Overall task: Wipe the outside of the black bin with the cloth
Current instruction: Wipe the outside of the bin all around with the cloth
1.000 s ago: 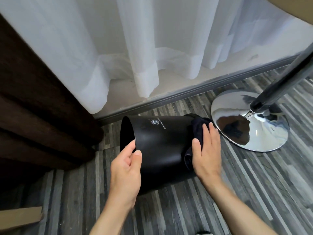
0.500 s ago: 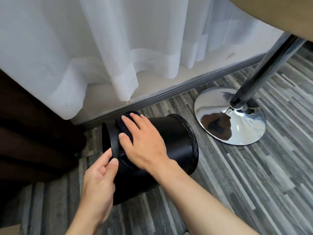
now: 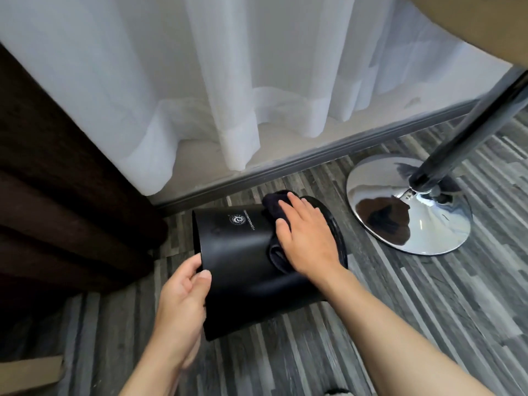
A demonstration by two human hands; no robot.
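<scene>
The black bin (image 3: 243,252) lies on its side on the striped grey floor, its open mouth to the left and a small white logo on its upper wall. My left hand (image 3: 183,304) grips the rim at the mouth, thumb on the outer wall. My right hand (image 3: 305,238) presses a dark cloth (image 3: 274,207) flat against the bin's wall near its base end. Most of the cloth is hidden under my palm.
A chrome round table base (image 3: 400,224) with a dark pole (image 3: 468,138) stands just right of the bin. White sheer curtains (image 3: 228,81) hang behind, a dark brown curtain (image 3: 57,195) at the left. A cardboard edge (image 3: 28,375) lies bottom left.
My right hand has slid the cloth along the bin's wall from the mouth end back to the base end. The left hand has kept its grip on the rim.
</scene>
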